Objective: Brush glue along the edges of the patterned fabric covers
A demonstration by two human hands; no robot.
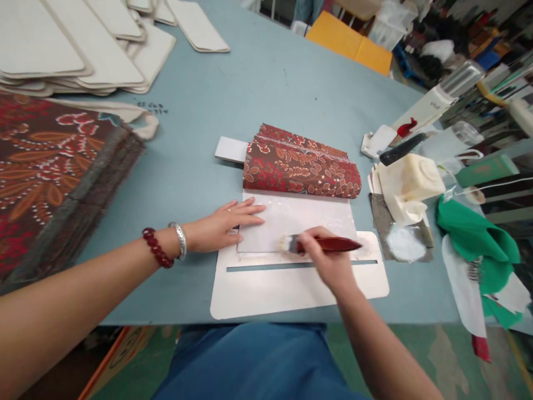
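Observation:
My right hand (pixel 327 255) grips a brush with a dark red handle (pixel 339 244). Its pale bristles touch the lower part of a white sheet (pixel 300 214). Fingers spread, my left hand (pixel 229 225) lies flat over the sheet's left edge. Under the sheet's near side is a cream board (pixel 275 291) with rounded corners and a long slot. Patterned brown and red fabric (pixel 300 164) is folded back across the sheet's far part. A white strip (pixel 230 149) sticks out to the left from beneath the fabric.
Stacked patterned fabric (pixel 62 172) lies at left, with cream boards (pixel 91 44) piled behind. At right stand a cut-open plastic jug (pixel 412 180), a white paste-like patch (pixel 406 243), green cloth (pixel 474 233) and bottles. A yellow folder (pixel 350 41) lies at the far edge.

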